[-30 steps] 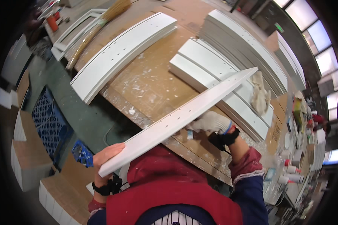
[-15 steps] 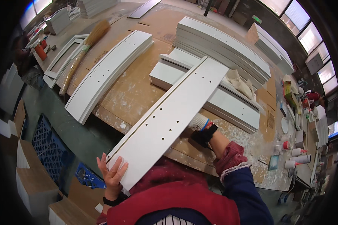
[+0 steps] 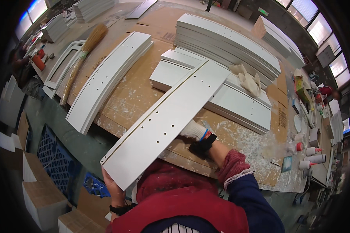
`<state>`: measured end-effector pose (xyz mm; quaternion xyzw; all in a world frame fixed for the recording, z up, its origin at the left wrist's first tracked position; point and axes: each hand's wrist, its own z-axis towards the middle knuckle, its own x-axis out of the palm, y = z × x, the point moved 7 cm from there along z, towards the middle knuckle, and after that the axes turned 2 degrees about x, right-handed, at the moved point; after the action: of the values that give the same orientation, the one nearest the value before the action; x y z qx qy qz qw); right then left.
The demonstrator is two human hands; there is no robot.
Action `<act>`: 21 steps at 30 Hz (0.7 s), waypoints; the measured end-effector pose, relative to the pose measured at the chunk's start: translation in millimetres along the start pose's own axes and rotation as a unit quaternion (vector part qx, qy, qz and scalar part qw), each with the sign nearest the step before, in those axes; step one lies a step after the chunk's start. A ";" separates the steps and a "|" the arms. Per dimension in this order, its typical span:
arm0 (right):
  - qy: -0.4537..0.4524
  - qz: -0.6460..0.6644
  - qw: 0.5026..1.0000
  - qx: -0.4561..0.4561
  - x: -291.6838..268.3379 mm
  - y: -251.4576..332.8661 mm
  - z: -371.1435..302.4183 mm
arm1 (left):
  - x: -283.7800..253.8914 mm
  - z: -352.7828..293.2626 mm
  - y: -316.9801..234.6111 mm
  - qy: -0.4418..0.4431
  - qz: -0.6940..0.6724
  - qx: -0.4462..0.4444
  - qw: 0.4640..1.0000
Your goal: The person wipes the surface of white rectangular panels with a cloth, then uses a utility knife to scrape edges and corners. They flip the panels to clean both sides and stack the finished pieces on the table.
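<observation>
A long white board (image 3: 159,128) with drilled holes and a dark groove along one edge lies slantwise before me. My left hand (image 3: 112,187) holds its near end; the fingers go out of sight beneath it. In a white knit glove, my right hand (image 3: 193,131) holds the board's right edge near the middle, its fingertips hidden under the board. The far end overlaps a low stack of white boards (image 3: 241,110) on the table. A crumpled cream cloth (image 3: 245,79) lies on that stack.
The worktable (image 3: 241,155) is cardboard-covered and paint-spattered. White boards (image 3: 109,73) lie at left beside a straw broom (image 3: 81,58); a taller stack (image 3: 229,42) stands at the back. Bottles (image 3: 311,151) line the right edge. A blue plastic crate (image 3: 54,151) and cartons (image 3: 44,190) stand lower left.
My left hand has gone from spread fingers on the board's near end to holding it from beneath. The board and my right hand have shifted a little left in view.
</observation>
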<state>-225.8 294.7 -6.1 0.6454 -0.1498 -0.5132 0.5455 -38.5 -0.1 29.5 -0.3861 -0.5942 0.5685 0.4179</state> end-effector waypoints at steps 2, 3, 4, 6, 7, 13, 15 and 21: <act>0.035 -0.050 0.997 0.053 2.7 12.1 3.9 | -23.8 -14.7 55.1 -0.003 -0.174 -0.118 0.978; 0.078 -0.034 0.986 0.144 1.1 29.6 5.6 | -28.1 -23.1 75.0 -0.007 -0.262 -0.178 0.949; 0.116 -0.023 0.964 0.237 1.1 33.8 0.3 | -11.9 -19.4 60.8 0.029 -0.340 -0.181 0.922; 0.047 0.062 0.963 0.258 -5.2 40.0 -11.8 | 27.7 -5.4 8.3 0.103 -0.483 -0.181 0.850; 0.064 0.061 0.958 0.275 -8.7 52.4 -14.0 | 15.0 -2.7 20.9 0.046 -0.466 -0.217 0.856; 0.132 0.149 0.964 0.177 -51.5 90.6 -55.0 | -8.8 6.4 58.4 -0.010 -0.267 -0.268 0.926; -0.038 0.229 0.953 0.194 -103.4 89.6 -68.5 | -6.3 1.4 61.5 -0.030 -0.283 -0.288 0.914; -0.465 -0.032 0.866 0.182 -268.1 39.1 -85.9 | -22.5 -11.6 69.7 -0.033 -0.287 -0.323 0.901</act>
<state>-255.4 529.9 150.8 0.4244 -0.4562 -0.7348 0.2682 -20.8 -13.2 -41.3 -0.2935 -0.8437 0.2132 0.3957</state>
